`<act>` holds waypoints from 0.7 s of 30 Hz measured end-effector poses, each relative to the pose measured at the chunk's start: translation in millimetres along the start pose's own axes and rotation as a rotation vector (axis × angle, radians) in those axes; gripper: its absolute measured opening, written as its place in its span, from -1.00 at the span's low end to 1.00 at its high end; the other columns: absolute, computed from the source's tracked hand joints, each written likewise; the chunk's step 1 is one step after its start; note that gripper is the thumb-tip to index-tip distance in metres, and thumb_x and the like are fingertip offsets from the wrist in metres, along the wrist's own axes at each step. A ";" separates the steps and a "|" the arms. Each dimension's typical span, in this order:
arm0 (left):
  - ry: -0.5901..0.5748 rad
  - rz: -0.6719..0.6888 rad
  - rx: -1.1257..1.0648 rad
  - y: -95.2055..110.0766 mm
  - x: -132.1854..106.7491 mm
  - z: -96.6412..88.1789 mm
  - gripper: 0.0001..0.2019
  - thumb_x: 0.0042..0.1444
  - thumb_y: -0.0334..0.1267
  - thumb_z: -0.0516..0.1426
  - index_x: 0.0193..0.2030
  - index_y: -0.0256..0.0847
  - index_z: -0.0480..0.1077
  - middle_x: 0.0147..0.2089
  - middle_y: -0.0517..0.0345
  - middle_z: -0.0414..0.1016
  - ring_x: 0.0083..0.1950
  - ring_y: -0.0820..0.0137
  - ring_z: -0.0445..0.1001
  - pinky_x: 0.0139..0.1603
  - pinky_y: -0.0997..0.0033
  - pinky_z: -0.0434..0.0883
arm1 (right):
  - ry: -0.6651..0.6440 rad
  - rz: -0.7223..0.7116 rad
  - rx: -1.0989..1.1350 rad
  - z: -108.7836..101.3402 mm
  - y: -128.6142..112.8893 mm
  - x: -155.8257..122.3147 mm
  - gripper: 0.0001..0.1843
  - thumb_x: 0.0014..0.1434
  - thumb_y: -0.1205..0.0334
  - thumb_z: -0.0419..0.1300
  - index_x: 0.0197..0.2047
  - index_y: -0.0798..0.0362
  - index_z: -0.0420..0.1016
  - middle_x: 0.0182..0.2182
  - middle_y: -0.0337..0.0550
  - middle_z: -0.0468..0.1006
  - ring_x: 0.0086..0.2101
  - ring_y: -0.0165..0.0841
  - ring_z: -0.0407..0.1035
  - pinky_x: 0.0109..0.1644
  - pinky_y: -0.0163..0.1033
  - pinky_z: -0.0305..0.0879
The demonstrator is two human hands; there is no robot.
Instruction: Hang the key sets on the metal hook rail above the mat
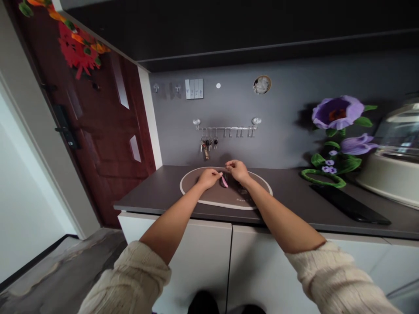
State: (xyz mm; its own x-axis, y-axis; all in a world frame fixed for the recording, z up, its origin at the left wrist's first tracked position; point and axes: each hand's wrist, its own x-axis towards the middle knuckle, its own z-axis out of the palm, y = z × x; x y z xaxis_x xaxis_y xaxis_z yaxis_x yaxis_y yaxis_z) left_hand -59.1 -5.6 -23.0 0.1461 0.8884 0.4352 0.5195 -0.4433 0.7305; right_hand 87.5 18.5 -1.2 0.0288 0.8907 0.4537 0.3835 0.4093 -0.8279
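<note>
Both arms stretch across a dark tabletop [157, 192] to an oval mat [196, 197], where a small pink object [224, 181] lies between the hands. The left hand [209, 178] has its fingers curled in narrow, tips at the object. The right hand [238, 171] pinches just above it. Whether either actually grips it is too small to tell. Keys [207, 145] hang from a wall rail [229, 128] behind, seemingly kept handy to the door [108, 131].

Head view, down over counter [157, 192]
</note>
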 end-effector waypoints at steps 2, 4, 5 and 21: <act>-0.002 -0.049 0.065 -0.4 1.1 2.3 -0.64 -0.11 0.00 0.06 -0.56 -0.30 0.43 -0.59 0.17 0.38 -0.54 0.49 0.23 -0.46 0.49 0.14 | -0.006 -0.018 -0.036 -1.5 3.0 -2.5 -0.88 -0.13 0.46 0.14 -0.47 0.09 0.41 -0.55 -0.24 0.44 -0.48 -0.47 0.30 -0.24 -0.32 0.19; -0.015 -0.105 0.093 -1.8 3.8 4.7 -0.60 -0.15 0.06 0.06 -0.59 -0.30 0.42 -0.63 0.19 0.35 -0.56 0.51 0.20 -0.49 0.49 0.11 | -0.011 -0.032 -0.080 -2.2 5.1 -3.5 -0.87 -0.13 0.48 0.14 -0.47 0.08 0.41 -0.54 -0.23 0.45 -0.47 -0.45 0.31 -0.22 -0.31 0.20; -0.025 -0.130 0.099 -2.6 5.5 5.9 -0.59 -0.17 0.07 0.07 -0.60 -0.31 0.42 -0.65 0.19 0.33 -0.57 0.51 0.19 -0.50 0.49 0.10 | -0.011 -0.038 -0.111 -2.3 5.8 -3.6 -0.86 -0.12 0.48 0.13 -0.46 0.08 0.42 -0.53 -0.22 0.46 -0.46 -0.45 0.32 -0.20 -0.30 0.20; -0.091 -0.205 -0.082 9.4 -1.4 1.2 -0.81 -0.10 -0.34 0.02 -0.65 -0.34 0.33 -0.72 0.29 0.16 -0.67 0.60 0.04 -0.59 0.53 -0.02 | -0.055 -0.082 -0.404 -3.0 3.4 -5.8 -0.81 -0.03 0.44 0.09 -0.31 0.14 0.45 -0.39 -0.07 0.51 -0.34 -0.40 0.37 -0.17 -0.32 0.22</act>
State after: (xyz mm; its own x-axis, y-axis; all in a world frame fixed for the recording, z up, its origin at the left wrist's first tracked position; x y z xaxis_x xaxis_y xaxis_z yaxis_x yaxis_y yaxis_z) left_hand -53.4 -10.8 -17.4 0.1222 0.9663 0.2265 0.4763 -0.2573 0.8408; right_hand 91.5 14.1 -5.6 -0.0622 0.8723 0.4849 0.7145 0.3781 -0.5886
